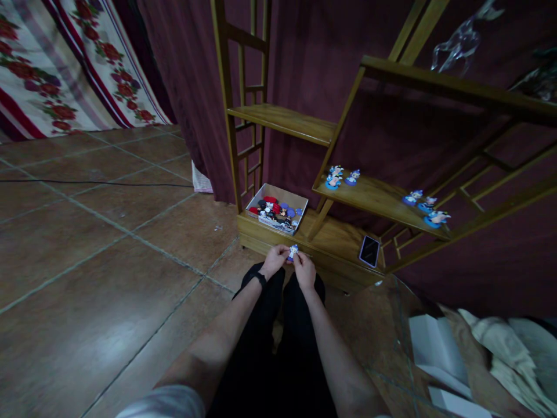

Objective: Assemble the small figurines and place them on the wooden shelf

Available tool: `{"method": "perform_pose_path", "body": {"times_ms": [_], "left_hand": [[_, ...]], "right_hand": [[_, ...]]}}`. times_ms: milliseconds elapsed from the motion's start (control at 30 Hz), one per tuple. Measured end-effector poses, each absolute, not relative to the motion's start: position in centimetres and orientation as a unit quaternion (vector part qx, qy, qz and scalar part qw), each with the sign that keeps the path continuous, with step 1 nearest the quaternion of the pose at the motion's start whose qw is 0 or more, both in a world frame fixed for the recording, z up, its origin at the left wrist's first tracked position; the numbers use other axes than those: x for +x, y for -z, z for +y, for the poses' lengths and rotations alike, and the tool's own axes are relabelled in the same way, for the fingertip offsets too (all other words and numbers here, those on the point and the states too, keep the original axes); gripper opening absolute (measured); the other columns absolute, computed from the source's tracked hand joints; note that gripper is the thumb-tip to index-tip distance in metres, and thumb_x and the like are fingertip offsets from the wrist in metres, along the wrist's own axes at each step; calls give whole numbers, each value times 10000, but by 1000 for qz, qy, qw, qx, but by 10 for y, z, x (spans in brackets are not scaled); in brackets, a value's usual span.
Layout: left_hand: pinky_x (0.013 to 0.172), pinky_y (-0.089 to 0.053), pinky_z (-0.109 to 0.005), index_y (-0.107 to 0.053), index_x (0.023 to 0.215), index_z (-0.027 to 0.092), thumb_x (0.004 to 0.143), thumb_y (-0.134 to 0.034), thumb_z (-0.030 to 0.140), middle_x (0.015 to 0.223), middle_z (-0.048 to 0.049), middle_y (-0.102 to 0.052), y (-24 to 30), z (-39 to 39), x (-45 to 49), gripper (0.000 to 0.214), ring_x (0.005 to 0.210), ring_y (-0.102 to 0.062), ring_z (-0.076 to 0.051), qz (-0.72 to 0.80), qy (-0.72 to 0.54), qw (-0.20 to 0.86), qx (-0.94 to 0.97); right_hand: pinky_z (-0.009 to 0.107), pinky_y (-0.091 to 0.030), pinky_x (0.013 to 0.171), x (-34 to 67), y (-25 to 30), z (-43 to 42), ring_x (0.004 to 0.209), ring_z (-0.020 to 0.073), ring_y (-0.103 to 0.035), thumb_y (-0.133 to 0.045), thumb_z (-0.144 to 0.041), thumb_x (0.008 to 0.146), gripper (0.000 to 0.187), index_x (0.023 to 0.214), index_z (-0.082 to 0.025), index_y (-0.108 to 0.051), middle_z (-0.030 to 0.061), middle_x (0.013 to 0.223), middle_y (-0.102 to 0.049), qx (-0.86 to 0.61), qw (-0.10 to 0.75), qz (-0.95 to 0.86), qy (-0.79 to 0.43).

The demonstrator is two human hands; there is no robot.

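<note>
A small white-and-purple figurine [293, 251] is held upright between my two hands, above my knees and in front of the wooden shelf unit. My left hand [275, 260] pinches it from the left, and my right hand [304, 269] grips it from the right. Just beyond my hands, an open cardboard box [290, 225] holds several red, black and purple figurines. On the middle shelf [375, 194] stand more figurines: a group [334, 177] with a purple-hatted one [353, 177] at its left end, and another group [429, 204] at its right end.
A phone [369, 251] lies on the low shelf at the right. A clear glass animal [462, 43] stands on the upper shelf. White boxes [439, 351] and pale cloth [505, 342] are on the floor at right. A black cable [96, 182] crosses the tiles at left.
</note>
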State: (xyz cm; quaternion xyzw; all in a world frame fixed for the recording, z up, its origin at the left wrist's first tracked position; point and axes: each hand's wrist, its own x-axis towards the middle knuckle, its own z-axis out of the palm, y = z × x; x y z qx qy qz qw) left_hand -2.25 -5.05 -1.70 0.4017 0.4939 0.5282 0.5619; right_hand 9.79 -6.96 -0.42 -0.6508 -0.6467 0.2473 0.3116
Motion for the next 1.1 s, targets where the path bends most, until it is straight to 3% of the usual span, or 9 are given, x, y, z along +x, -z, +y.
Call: {"method": "perform_pose_path", "body": {"times_ms": [533,800,1100], "left_hand": [[590,-487,-231,-664,842,126,697,-577,174,703,-37,-664,8,-57,-21,175,583,-584,-114,513,-498,517,471],[700,-478,-247,-657,963,168,602,-644,141,820,-34,-687,-7,-69,-19,362,746,-612,-165,537,-482,437,537],[754,-474,-266,-637,937,178,582,-660,103,852,-39,-680,-5,-68,-16,364,802,-614,-172,534,-502,435,523]], "right_hand": [[237,-398,727,99,8,-68,867,163,-581,-354,-402,858,330,991,-271,-626,13,992,-655,-656,301,-653,-230],[232,-391,680,100,8,-67,803,162,-578,-314,-405,870,363,940,-254,-637,20,919,-657,-668,299,-646,-214],[226,-400,703,101,10,-67,821,149,-577,-332,-381,862,340,981,-266,-629,11,950,-647,-659,316,-644,-228]]}}
